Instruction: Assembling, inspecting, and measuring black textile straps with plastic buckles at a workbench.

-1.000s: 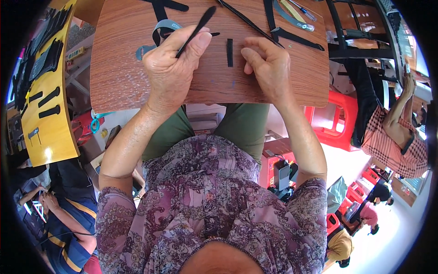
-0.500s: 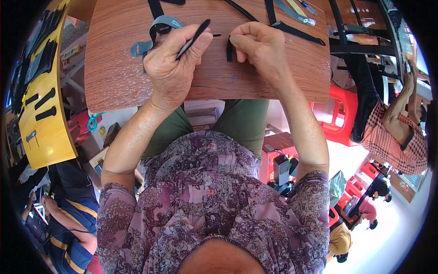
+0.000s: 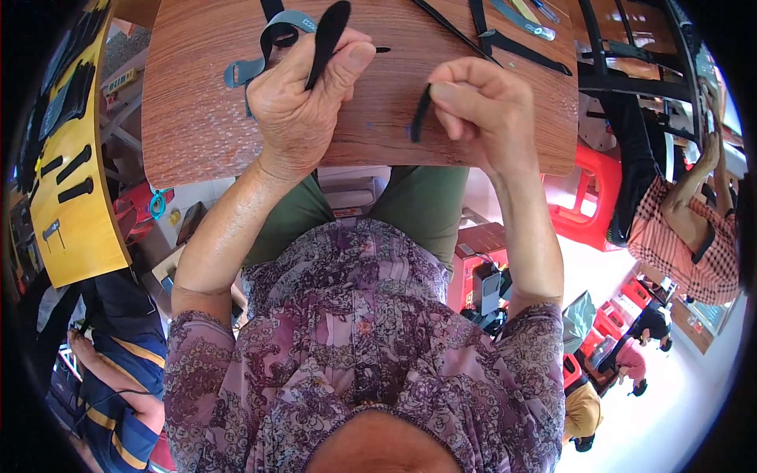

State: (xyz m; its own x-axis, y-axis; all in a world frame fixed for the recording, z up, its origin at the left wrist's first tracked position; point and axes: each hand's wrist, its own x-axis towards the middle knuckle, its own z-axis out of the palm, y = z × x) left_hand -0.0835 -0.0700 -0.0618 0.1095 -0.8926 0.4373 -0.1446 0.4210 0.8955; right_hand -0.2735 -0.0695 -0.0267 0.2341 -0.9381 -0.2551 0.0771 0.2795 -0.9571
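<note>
Above the table my left hand (image 3: pixel 296 110) is closed on a black strap (image 3: pixel 328 38), whose broad rounded end stands up past the thumb. A thin dark tip (image 3: pixel 382 50) pokes out beyond the fingers of that hand; what it belongs to is hidden. My right hand (image 3: pixel 493 106), held apart to the right, pinches a short black strip (image 3: pixel 422 114) between thumb and forefinger, and the strip hangs down toward me. Just behind my left hand lies a grey strap (image 3: pixel 288 19) with a curled loop and a rounded tab (image 3: pixel 236 74), partly covered by the hand.
Black straps (image 3: pixel 527 54) and a pen (image 3: pixel 544 9) lie at the far right of the brown wooden table (image 3: pixel 197 102). A yellow table (image 3: pixel 87 244) with black straps is at left. A red stool (image 3: pixel 587 205) and people (image 3: pixel 686 229) are at right.
My right hand has moved right and toward me with the short black strip. My left hand has turned the black strap so its broad face shows more and stands higher.
</note>
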